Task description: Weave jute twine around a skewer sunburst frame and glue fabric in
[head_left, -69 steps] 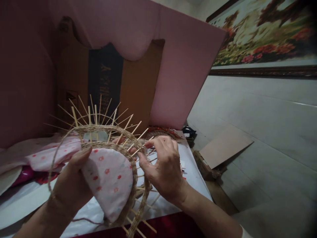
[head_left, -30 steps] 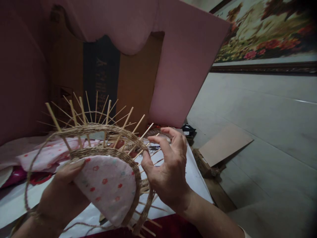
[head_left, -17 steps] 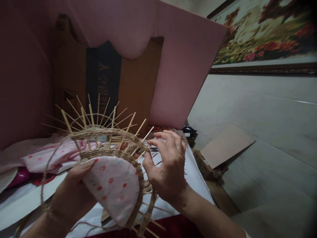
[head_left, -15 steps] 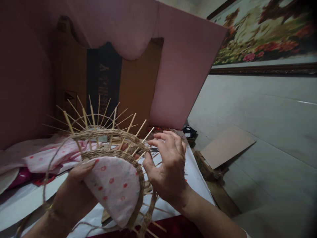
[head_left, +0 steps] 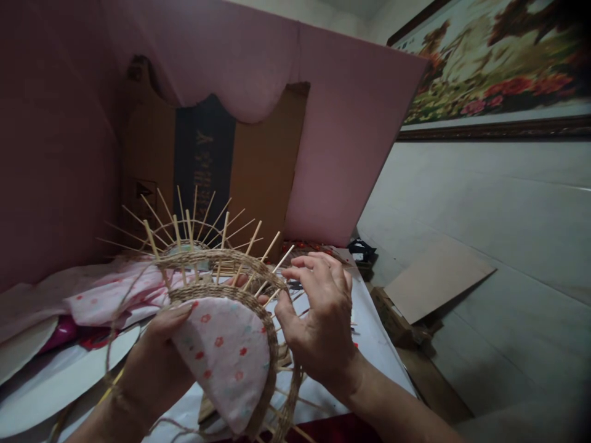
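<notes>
My left hand point(head_left: 164, 351) grips a half-round woven piece point(head_left: 231, 363) by its straight edge, thumb on the front and fingertips showing behind. White cloth with small red flowers covers its flat face. A jute band point(head_left: 217, 290) runs along the curve, and thin wooden sticks point(head_left: 252, 246) fan outward from it. Farther out, a second jute band point(head_left: 240, 257) is woven across the sticks, with a gap between the two. At the right side of this outer band is my right hand point(head_left: 318, 314), thumb and forefinger closed on it, other fingers raised. A loose jute cord point(head_left: 113, 332) hangs by my left wrist.
Another jute-and-stick fan point(head_left: 194, 240) stands behind. Pink flowered cloth point(head_left: 115, 295) and white curved boards point(head_left: 69, 375) lie at left on the white table point(head_left: 364, 344). A cardboard sheet point(head_left: 263, 166) leans on a pink panel point(head_left: 341, 147). At right, a flat board point(head_left: 438, 277) rests beside the wall.
The whole view has shifted slightly, so everything sits a little lower and farther right. Both hands keep almost the same hold on the woven piece.
</notes>
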Motion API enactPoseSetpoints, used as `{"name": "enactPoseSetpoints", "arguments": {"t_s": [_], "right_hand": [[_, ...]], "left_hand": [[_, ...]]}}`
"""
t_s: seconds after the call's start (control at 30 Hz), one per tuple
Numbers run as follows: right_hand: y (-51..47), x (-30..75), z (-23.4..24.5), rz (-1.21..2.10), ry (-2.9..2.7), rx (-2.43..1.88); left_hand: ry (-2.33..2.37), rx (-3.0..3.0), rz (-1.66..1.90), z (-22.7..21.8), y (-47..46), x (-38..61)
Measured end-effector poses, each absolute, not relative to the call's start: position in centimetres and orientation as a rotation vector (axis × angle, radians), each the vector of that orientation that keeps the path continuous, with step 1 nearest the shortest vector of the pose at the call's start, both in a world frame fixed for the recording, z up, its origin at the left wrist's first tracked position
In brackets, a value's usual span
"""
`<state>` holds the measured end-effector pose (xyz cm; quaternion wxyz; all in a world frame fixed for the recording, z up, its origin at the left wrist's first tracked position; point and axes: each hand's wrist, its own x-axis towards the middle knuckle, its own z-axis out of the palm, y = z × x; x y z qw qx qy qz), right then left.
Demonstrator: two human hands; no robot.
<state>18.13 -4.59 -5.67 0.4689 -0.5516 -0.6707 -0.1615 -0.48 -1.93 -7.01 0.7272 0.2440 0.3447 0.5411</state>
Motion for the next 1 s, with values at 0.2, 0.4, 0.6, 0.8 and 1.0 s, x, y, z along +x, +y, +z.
{"name": "enactPoseSetpoints", "arguments": {"t_s": [0.2,0.4,0.6,0.8,1.0], "right_hand": [[-4.59,18.15,-5.64,-0.381,-1.641,-1.361],[-4.48,18.17,-5.56,-0.363,-1.636,-1.363],[-4.48,18.22,-5.65,-0.37,-1.642,-1.342],[-4.42,18.22,-5.71,-0.356,-1.623,-1.313],[-4.53,18.2,-5.87,-0.398,-1.595,-1.283]], "left_hand": [[0.767,0.542,1.198,-7.09,-1.75,-0.43],[0.773,0.535,1.192,-7.0,-1.73,-0.44],[0.81,0.521,1.213,-6.79,-1.84,-0.34],[0.865,0.5,1.224,-6.57,-2.0,-0.18],[0.863,0.498,1.253,-6.69,-1.98,-0.14]]}}
